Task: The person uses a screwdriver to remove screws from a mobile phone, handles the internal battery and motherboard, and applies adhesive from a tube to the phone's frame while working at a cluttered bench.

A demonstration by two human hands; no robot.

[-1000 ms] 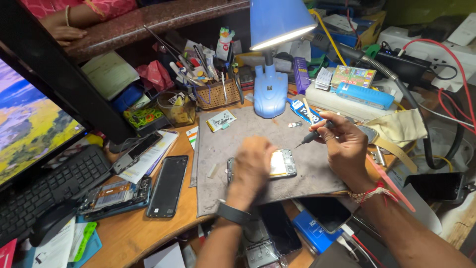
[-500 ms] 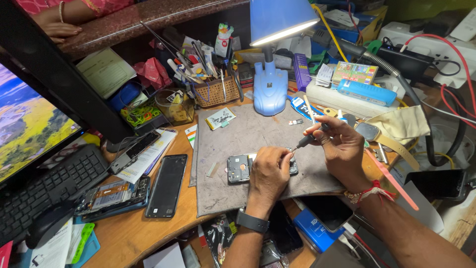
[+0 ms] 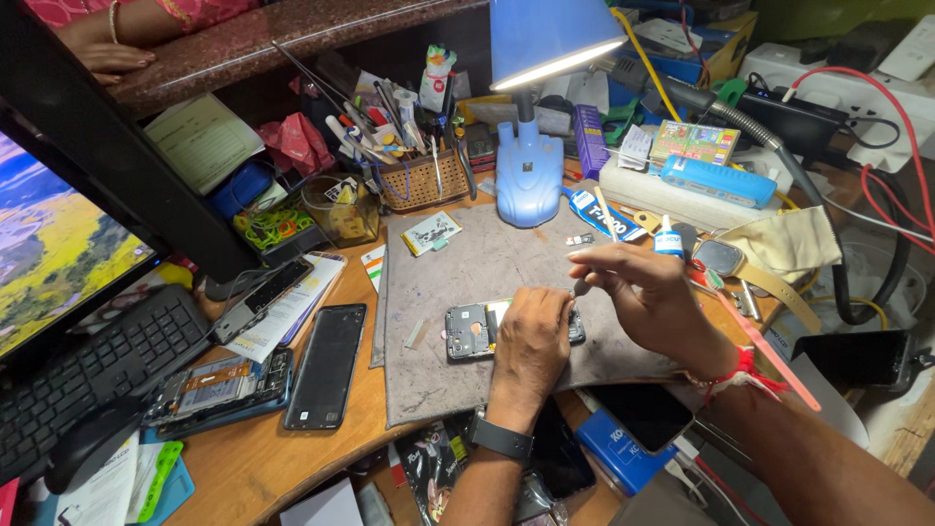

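Observation:
An opened phone [image 3: 469,331] with its back cover off lies on the grey work mat [image 3: 487,263]. My left hand [image 3: 531,336] presses down on the phone's right half and hides it. My right hand [image 3: 643,292] holds a small screwdriver [image 3: 582,285] pinched in the fingers, with its tip down at the phone's upper right edge, just above my left hand.
A blue desk lamp [image 3: 531,146] and a wicker tool basket [image 3: 421,185] stand behind the mat. A black phone [image 3: 328,363] and another opened phone [image 3: 219,385] lie to the left, near a keyboard [image 3: 97,360] and monitor [image 3: 58,244]. Another person's hand [image 3: 112,58] rests on the far counter.
My left hand has slid to the right along the phone, uncovering its left half. My right hand has brought the screwdriver down and left to the phone's edge.

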